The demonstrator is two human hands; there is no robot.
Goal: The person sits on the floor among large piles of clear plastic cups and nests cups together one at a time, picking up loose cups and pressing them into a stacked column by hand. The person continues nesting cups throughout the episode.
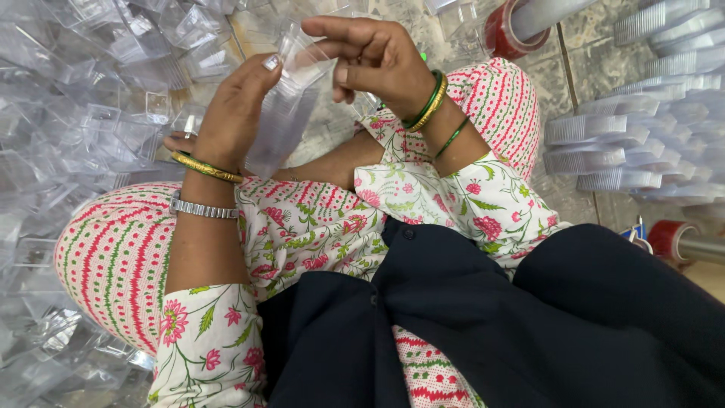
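Right now we hold a stack of clear plastic cups (283,113) up in front of us, with both hands on it. Our left hand (234,113) grips the side of the stack at about 9 o'clock, fingers curled round it. Our right hand (374,57) pinches the top cup at about 1 o'clock, with the thumb and fingers closed on its rim. So our two hands are close together, both clamped on the same stack. The stack tilts, with its top toward 12 o'clock and its bottom toward 6 o'clock, just above our knees. We wear gold and green bangles (427,102) on the right wrist, and a gold bangle and a silver watch band (202,208) on the left wrist. At 9 o'clock lies a big heap of loose clear cups (68,91) on the floor. At 3 o'clock more clear cups lie in neat rows (627,143). A red roll of tape (510,30) sits at 1 o'clock, and another red roll (668,238) sits at 4 o'clock.
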